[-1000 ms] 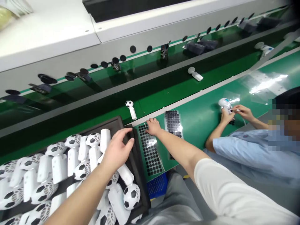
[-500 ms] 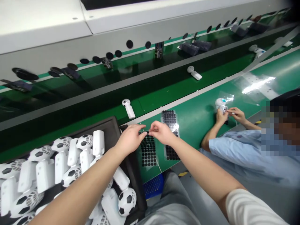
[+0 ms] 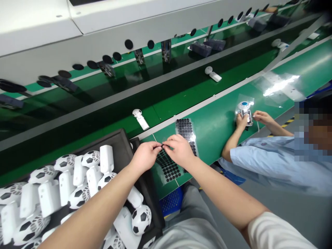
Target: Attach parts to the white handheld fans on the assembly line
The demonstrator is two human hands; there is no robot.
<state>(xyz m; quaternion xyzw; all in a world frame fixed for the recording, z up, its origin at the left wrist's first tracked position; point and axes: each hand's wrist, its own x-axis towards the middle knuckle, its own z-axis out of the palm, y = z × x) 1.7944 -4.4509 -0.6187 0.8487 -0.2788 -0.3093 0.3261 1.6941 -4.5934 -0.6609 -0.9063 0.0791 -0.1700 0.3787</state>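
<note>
A glossy green workbench (image 3: pixel 214 129) borders a conveyor (image 3: pixel 178 98). I see left hand (image 3: pixel 145 156) and right hand (image 3: pixel 181 149), both pinching a black piece (image 3: pixel 162 145) over a dotted sheet (image 3: pixel 171 172).

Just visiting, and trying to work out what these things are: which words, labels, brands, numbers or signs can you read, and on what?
No text can be read anywhere.
White handles in the black tray: tiny marks, too small to read.
Co-worker's blue-centred piece: too small to tell whether it bears lettering.
Black-dot sheets: no lettering visible.
</note>
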